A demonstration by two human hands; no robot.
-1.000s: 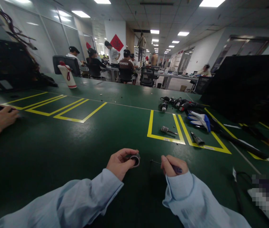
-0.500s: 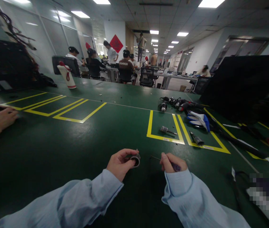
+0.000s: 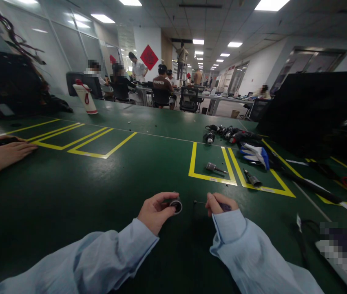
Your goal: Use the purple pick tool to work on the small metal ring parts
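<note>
- Cylinder of dull grey metal, short, hollow and round-mouthed (image 3: pixel 177 205), is sitting in the left hand (image 3: pixel 153 213), which is pinching its wall between thumb and fingers
- Right hand (image 3: pixel 220 203) is gripping a slim metal-shafted hand tool with a dark purple handle (image 3: pixel 201 202), its fingers curling narrowly around it and the shaft pointing towards the left hand
- Judging by these positions, the work is standing partway: both pieces are already being held, but the tool's tip is hovering just beside the cylinder, not yet touching it
- The cylinder's inside is showing too dimly, so I cannot tell whether anything is already fixed or freed in there
- Beyond the right hand, a dark grey metal cup-headed bit with a narrow shank (image 3: pixel 211 166) is lying inside a yellow tape outline (image 3: pixel 193 161), and farther right a second cup-headed bit (image 3: pixel 254 179) is lying inside another outline (image 3: pixel 236 167), both apart from the hands
- Past these, a white-and-blue fabric glove (image 3: pixel 255 154) is lying near a tangle of black cables (image 3: pixel 222 130)
- Far to the left of the left hand, a co-worker's hand (image 3: pixel 9 156) is resting on the green tabletop (image 3: pixel 109 188)
</note>
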